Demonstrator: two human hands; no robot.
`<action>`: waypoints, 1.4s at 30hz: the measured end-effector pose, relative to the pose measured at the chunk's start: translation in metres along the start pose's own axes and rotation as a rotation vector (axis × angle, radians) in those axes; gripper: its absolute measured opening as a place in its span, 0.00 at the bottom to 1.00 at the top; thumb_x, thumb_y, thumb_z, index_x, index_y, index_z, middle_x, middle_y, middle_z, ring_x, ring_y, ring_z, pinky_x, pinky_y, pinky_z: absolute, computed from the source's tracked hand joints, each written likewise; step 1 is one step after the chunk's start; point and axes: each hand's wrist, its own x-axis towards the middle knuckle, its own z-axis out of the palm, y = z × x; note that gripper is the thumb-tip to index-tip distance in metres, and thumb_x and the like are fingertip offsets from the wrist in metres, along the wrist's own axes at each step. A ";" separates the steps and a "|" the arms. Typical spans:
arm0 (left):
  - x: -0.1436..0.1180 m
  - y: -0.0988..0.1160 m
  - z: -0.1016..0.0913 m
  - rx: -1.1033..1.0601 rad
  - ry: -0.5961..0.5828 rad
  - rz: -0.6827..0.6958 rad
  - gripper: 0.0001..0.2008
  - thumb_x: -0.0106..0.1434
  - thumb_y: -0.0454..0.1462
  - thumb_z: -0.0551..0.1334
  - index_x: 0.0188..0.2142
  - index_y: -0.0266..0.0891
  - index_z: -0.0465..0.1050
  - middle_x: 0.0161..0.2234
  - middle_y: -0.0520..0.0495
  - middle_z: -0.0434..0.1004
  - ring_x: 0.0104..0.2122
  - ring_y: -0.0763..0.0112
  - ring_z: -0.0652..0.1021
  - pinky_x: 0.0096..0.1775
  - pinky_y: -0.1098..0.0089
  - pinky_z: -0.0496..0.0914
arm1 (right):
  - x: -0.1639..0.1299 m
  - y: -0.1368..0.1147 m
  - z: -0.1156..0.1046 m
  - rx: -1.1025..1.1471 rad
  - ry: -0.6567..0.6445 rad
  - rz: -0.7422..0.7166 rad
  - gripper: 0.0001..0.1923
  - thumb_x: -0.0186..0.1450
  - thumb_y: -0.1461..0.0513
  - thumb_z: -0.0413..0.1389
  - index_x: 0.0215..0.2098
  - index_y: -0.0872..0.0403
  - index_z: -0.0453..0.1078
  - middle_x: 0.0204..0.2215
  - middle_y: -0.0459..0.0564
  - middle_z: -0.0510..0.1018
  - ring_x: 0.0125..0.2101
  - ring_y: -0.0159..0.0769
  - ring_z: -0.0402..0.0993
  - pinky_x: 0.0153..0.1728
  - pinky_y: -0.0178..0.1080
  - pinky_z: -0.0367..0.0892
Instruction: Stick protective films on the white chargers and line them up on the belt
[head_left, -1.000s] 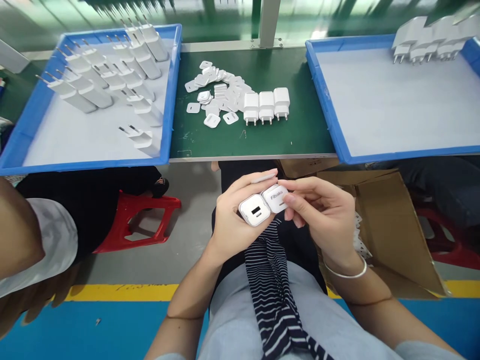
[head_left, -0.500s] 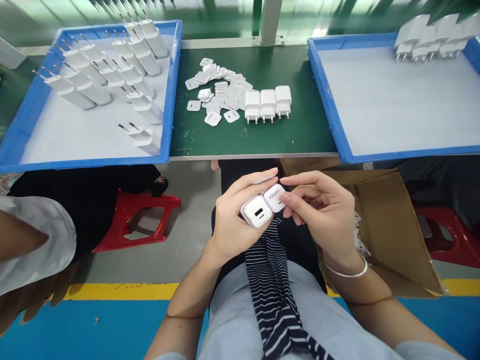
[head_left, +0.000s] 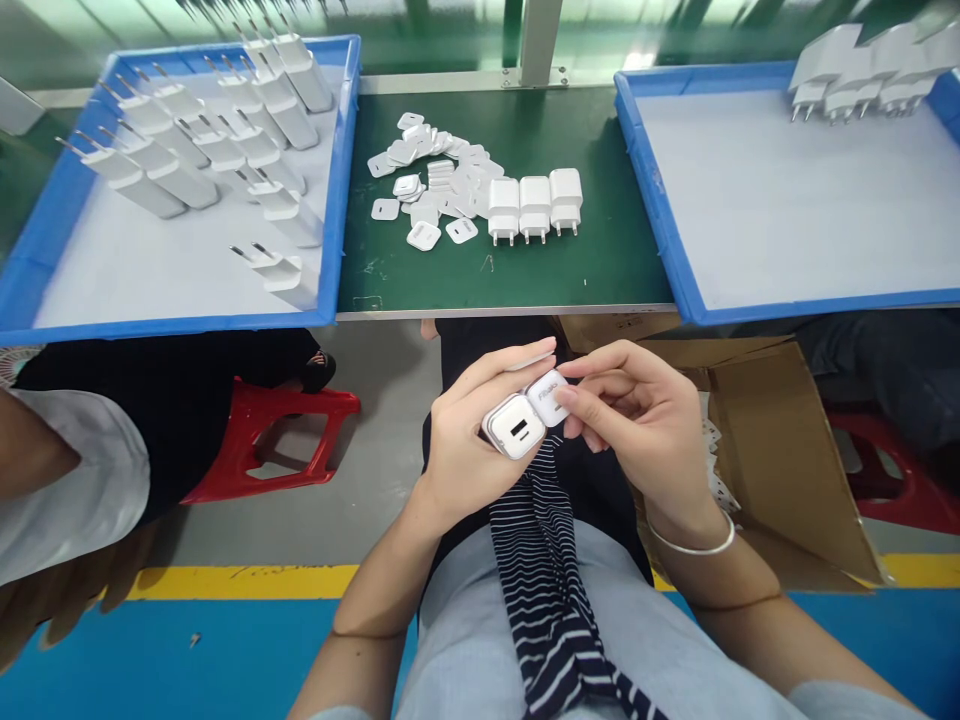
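My left hand is wrapped round a white charger, whose end face with two dark port slots points up at me. Another thin white cover plate is clamped between the fingers of the same hand. Right beside the charger's face is a printed white cover plate; whether it sits on a second charger is hidden. Thumb and forefinger of my right hand pinch that printed plate at its right edge. On the green bench, three white chargers stand in a row by a heap of loose plates.
At the left, a blue tray holds several chargers with prongs up. Another blue tray at the right carries several chargers at its far corner. An open cardboard box is beside my right arm. A person in a white shirt sits at left.
My hands hold nearly the same pose. The right hand has shifted very slightly left, with its fingers still on the printed plate; the view has moved a little.
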 end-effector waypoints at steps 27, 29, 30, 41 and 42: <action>0.001 -0.003 -0.003 -0.306 -0.037 -0.247 0.26 0.52 0.29 0.77 0.50 0.45 0.82 0.54 0.43 0.82 0.54 0.57 0.82 0.55 0.59 0.80 | 0.003 0.017 0.001 0.100 -0.136 -0.057 0.06 0.71 0.59 0.61 0.44 0.50 0.71 0.19 0.38 0.69 0.20 0.27 0.62 0.22 0.33 0.56; 0.001 -0.003 -0.003 -0.314 -0.036 -0.232 0.26 0.51 0.29 0.77 0.50 0.44 0.82 0.54 0.42 0.82 0.54 0.57 0.82 0.55 0.60 0.79 | 0.002 0.019 -0.001 0.151 -0.176 -0.074 0.06 0.73 0.58 0.59 0.47 0.49 0.71 0.21 0.39 0.70 0.21 0.28 0.63 0.23 0.33 0.57; 0.001 -0.002 -0.004 -0.313 -0.032 -0.228 0.26 0.51 0.29 0.77 0.50 0.44 0.82 0.54 0.42 0.82 0.53 0.57 0.82 0.55 0.60 0.79 | 0.001 0.020 -0.001 0.156 -0.189 -0.073 0.07 0.72 0.58 0.60 0.48 0.49 0.71 0.22 0.39 0.69 0.22 0.28 0.63 0.24 0.33 0.57; -0.001 -0.001 -0.001 -0.273 -0.011 -0.198 0.23 0.55 0.30 0.75 0.50 0.45 0.82 0.54 0.43 0.82 0.54 0.58 0.82 0.55 0.59 0.80 | -0.006 0.018 0.008 0.144 -0.152 -0.029 0.20 0.62 0.67 0.68 0.49 0.46 0.69 0.23 0.37 0.65 0.24 0.28 0.59 0.26 0.34 0.57; -0.002 -0.001 -0.001 -0.268 -0.007 -0.196 0.23 0.56 0.30 0.75 0.50 0.45 0.82 0.54 0.43 0.82 0.54 0.58 0.82 0.55 0.59 0.80 | -0.007 0.018 0.009 0.161 -0.145 -0.014 0.20 0.62 0.67 0.68 0.48 0.46 0.69 0.23 0.36 0.65 0.24 0.28 0.58 0.25 0.34 0.56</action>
